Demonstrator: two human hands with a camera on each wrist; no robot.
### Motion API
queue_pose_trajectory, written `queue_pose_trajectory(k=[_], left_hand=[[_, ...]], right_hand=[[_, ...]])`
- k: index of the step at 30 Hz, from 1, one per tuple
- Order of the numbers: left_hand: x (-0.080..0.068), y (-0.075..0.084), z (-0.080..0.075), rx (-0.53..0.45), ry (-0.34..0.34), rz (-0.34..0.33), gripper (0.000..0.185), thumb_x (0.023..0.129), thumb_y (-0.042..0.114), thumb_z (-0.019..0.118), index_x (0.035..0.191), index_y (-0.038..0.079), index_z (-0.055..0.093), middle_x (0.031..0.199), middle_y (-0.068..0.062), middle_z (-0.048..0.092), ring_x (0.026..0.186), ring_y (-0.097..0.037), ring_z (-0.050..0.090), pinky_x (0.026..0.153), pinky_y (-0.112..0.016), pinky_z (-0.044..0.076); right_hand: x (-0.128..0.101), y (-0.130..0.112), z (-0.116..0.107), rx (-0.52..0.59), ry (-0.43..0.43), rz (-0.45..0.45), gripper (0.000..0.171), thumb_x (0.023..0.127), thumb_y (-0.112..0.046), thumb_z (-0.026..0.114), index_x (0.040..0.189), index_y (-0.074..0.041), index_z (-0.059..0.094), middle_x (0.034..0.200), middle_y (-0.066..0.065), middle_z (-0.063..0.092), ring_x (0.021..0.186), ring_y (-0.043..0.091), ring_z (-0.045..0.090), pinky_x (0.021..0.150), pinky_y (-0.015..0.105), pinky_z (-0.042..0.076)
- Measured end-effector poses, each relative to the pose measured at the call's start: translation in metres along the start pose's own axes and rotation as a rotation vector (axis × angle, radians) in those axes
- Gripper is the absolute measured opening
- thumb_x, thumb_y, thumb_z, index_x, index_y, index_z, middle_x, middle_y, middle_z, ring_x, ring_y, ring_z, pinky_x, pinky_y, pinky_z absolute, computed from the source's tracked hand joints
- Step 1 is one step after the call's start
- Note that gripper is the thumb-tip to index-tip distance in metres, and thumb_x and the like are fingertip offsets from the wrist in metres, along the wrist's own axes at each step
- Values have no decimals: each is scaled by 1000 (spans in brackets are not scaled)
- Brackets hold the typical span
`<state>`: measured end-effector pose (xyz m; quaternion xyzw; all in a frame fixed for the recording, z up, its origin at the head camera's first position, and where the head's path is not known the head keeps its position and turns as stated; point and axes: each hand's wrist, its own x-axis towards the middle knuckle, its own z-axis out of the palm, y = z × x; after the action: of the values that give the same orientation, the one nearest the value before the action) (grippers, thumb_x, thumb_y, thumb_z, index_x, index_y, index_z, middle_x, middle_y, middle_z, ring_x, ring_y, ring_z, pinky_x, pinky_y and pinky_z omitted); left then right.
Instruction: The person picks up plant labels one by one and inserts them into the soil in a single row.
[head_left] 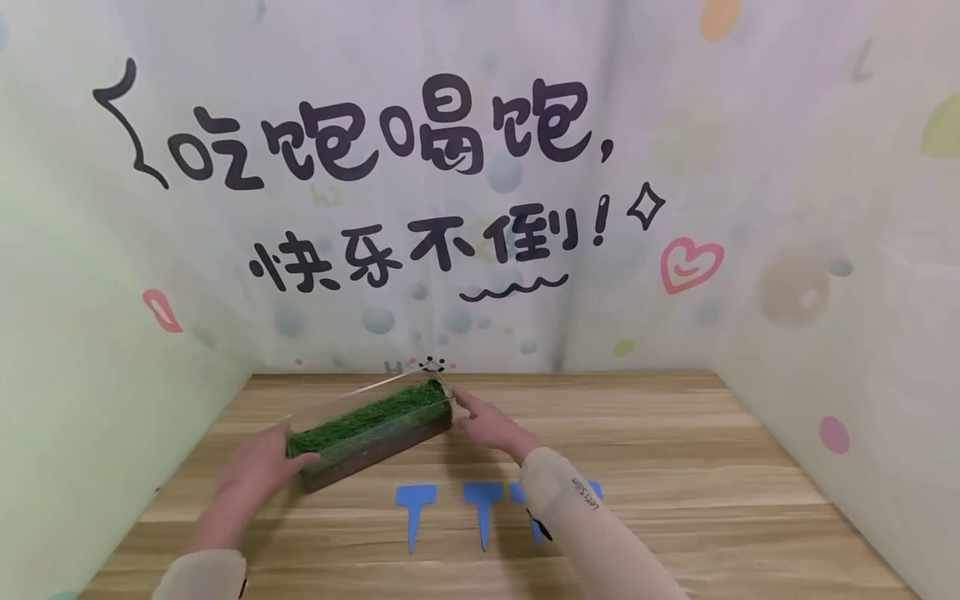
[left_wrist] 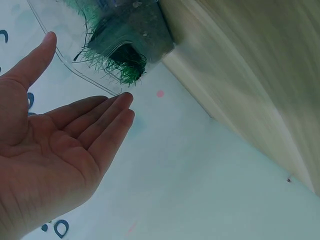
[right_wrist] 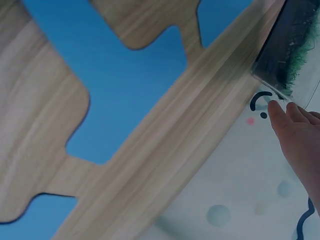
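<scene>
A long clear box (head_left: 371, 429) filled with green grass over dark soil lies slanted on the wooden table (head_left: 675, 467). My left hand (head_left: 288, 446) is at its near left end, and my right hand (head_left: 468, 408) is at its far right end. In the left wrist view, the left hand (left_wrist: 87, 70) is spread flat, with straight fingers reaching the box's clear edge (left_wrist: 85, 75). In the right wrist view, the straight fingertips (right_wrist: 280, 112) of my right hand meet the box's corner (right_wrist: 292, 45). Neither hand curls round the box.
Three blue T-shaped tags lie in a row nearer to me than the box: one (head_left: 415, 508), a second (head_left: 482, 504), and a third (head_left: 525, 500) mostly hidden by my right forearm. Printed walls close in the table at the left, back and right.
</scene>
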<state>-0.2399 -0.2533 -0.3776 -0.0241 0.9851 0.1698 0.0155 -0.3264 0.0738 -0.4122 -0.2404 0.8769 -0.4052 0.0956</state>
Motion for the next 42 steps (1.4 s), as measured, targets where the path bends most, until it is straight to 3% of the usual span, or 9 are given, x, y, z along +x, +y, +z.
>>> queue_pose_trajectory(k=[5,11,19,24,36,42], left_hand=[[3,12,3,-11,-10,16,89,91,38,71,151,-12,28,143,-36,46,107,-52,60,74,-51,56],[5,22,7,-30,-19,43,86,92,36,71,151,-11,30,146,-36,43,124,-56,50,90,-60,52],[7,36,11,-80,-36,97,83,93,32,70,150,-12,30,146,-35,44,126,-53,50,97,-61,49],[8,45,15,-105,-34,120,83,92,32,71,151,-10,31,146,-33,46,121,-50,56,94,-58,52],[17,61,25,-140,-44,140,81,92,32,72,152,-7,32,144,-32,49,123,-49,55,99,-60,49],[21,67,30,-153,-38,169,80,92,31,72,152,-5,34,145,-31,49,126,-49,54,101,-61,48]], right_hand=[[-7,6,-8,110,82,30,51,105,-10,43,153,6,31,157,25,37,145,41,37,120,54,31],[-13,16,-20,84,169,42,43,106,-13,45,147,3,46,146,22,53,133,38,53,111,52,44],[-20,25,-41,72,268,159,39,98,-23,64,131,-2,65,128,16,68,115,34,67,94,45,57],[-27,26,-52,127,273,221,36,96,-20,67,126,0,68,118,18,72,107,36,70,94,47,58],[-45,32,-72,8,251,213,32,94,-15,69,119,4,70,111,18,74,99,34,72,85,41,61],[-56,33,-78,-21,253,225,25,94,-18,70,110,0,76,100,14,76,94,31,73,80,37,62]])
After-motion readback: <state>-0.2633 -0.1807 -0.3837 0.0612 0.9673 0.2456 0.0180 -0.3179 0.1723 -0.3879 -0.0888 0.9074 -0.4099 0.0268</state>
